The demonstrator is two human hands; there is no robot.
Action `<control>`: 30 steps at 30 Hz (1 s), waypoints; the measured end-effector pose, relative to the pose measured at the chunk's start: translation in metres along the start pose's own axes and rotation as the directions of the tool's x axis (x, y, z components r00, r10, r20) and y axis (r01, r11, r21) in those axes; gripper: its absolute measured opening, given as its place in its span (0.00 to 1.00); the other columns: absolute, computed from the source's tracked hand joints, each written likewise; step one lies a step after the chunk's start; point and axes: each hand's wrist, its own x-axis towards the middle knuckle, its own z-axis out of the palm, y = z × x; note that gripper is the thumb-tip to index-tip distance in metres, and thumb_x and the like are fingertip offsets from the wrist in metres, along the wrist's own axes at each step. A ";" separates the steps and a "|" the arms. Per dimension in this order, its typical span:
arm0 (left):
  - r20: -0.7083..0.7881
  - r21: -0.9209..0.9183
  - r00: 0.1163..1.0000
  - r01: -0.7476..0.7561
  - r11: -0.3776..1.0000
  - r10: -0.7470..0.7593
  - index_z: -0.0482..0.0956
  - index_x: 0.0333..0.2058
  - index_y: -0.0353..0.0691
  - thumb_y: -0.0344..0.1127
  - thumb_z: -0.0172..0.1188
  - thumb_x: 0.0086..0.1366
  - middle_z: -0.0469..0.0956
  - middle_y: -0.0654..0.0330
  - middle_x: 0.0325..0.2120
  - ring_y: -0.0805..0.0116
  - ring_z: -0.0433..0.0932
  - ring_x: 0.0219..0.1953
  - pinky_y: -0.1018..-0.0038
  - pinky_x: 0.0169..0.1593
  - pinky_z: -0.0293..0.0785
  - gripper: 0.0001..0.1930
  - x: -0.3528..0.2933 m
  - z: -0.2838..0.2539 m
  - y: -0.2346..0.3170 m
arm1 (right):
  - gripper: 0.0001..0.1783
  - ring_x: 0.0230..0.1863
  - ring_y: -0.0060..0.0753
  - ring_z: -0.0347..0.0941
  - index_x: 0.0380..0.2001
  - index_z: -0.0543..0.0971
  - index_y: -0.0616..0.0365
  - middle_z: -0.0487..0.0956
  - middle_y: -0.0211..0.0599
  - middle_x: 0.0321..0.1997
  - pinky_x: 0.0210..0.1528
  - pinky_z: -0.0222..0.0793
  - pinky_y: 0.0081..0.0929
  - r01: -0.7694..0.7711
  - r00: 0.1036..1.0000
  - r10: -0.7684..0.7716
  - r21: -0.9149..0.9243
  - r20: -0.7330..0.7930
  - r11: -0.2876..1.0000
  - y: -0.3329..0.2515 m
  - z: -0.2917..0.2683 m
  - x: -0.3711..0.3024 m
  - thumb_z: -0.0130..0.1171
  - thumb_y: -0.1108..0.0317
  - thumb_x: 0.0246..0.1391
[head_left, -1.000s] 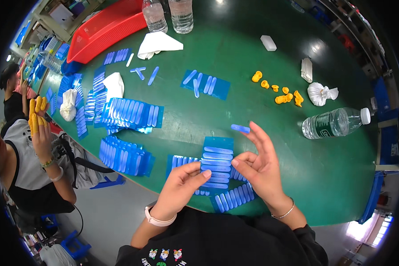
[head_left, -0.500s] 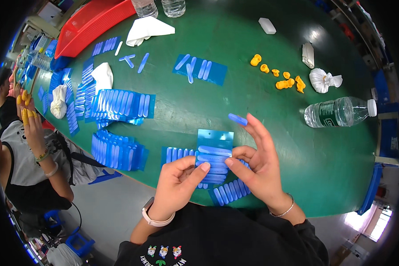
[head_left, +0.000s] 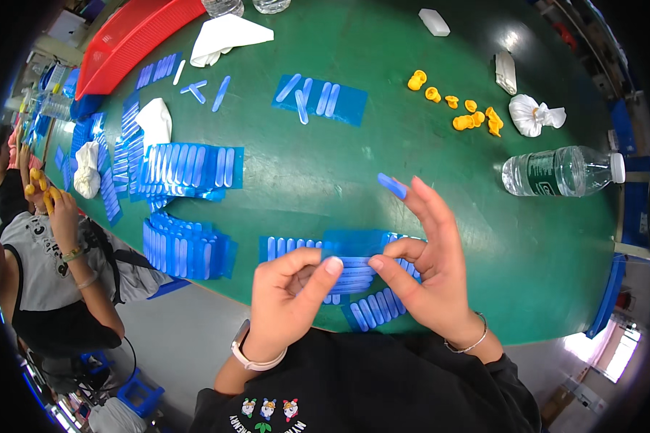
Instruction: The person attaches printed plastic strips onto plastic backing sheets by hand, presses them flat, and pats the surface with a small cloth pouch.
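Note:
Close in front of me, a blue film strip (head_left: 355,276) carrying a row of long, rounded blue pieces is stretched between my hands. My left hand (head_left: 287,294) pinches its left edge between thumb and finger. At the right edge, my right hand (head_left: 432,278) pinches it with thumb and a bent finger, the other fingers raised. A loose blue piece (head_left: 392,185) sits at one of those raised fingertips. Beneath the hands, more film with blue pieces (head_left: 378,310) lies on the green table (head_left: 440,187), partly covered.
Folded stacks of blue film (head_left: 177,245) lie to the left. Farther off are a film sheet with pieces (head_left: 339,105), white cloths (head_left: 227,40) and a red basket (head_left: 115,50). Yellow finger cots (head_left: 469,121) and a plastic bottle (head_left: 556,172) lie right. A person (head_left: 58,274) sits at left.
The film strip in my hands has tilted, so its bare far end now lies flatter. Both hands still pinch it. The raised right fingers and their blue piece have shifted slightly.

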 end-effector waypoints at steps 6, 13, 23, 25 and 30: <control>-0.080 -0.019 0.997 0.018 1.000 -0.020 0.77 0.29 0.29 0.29 0.56 0.60 0.71 0.69 0.19 0.87 0.63 0.20 0.87 0.23 0.59 0.07 0.003 0.003 -0.003 | 0.43 0.39 0.23 0.72 0.61 0.48 0.59 0.51 0.48 0.64 0.40 0.69 0.19 0.061 0.998 -0.059 -0.093 0.030 0.994 0.001 0.000 -0.004 0.56 0.86 0.44; -0.028 0.099 0.999 -0.021 0.995 0.024 0.75 0.27 0.30 0.29 0.55 0.61 0.65 0.73 0.16 0.88 0.55 0.18 0.87 0.20 0.50 0.07 0.000 0.001 -0.003 | 0.45 0.35 0.21 0.74 0.62 0.43 0.57 0.53 0.58 0.62 0.39 0.71 0.17 -0.002 1.000 0.002 0.025 0.011 1.000 0.000 -0.002 -0.004 0.55 0.86 0.45; -0.027 0.163 0.996 -0.084 0.983 0.090 0.75 0.26 0.30 0.29 0.55 0.61 0.64 0.73 0.15 0.88 0.55 0.18 0.86 0.19 0.49 0.08 -0.002 0.001 -0.003 | 0.45 0.35 0.23 0.74 0.61 0.44 0.57 0.60 0.57 0.57 0.38 0.72 0.20 0.018 1.000 -0.016 0.079 -0.027 0.997 0.001 -0.001 -0.006 0.56 0.86 0.44; -0.022 0.216 0.994 -0.098 0.971 0.105 0.74 0.25 0.29 0.29 0.56 0.60 0.64 0.73 0.15 0.88 0.55 0.18 0.86 0.19 0.48 0.08 -0.004 0.000 -0.003 | 0.46 0.37 0.24 0.73 0.62 0.43 0.57 0.60 0.55 0.57 0.43 0.71 0.23 -0.032 0.999 0.036 0.123 -0.026 0.992 -0.001 0.000 -0.006 0.57 0.86 0.43; -0.175 0.097 0.982 -0.053 0.994 0.070 0.76 0.28 0.29 0.29 0.57 0.60 0.68 0.71 0.17 0.88 0.58 0.19 0.87 0.21 0.52 0.07 -0.009 0.002 0.000 | 0.43 0.47 0.36 0.71 0.62 0.44 0.57 0.63 0.53 0.55 0.53 0.64 0.32 -0.050 0.998 0.056 0.337 -0.007 0.940 -0.007 -0.003 -0.007 0.53 0.86 0.46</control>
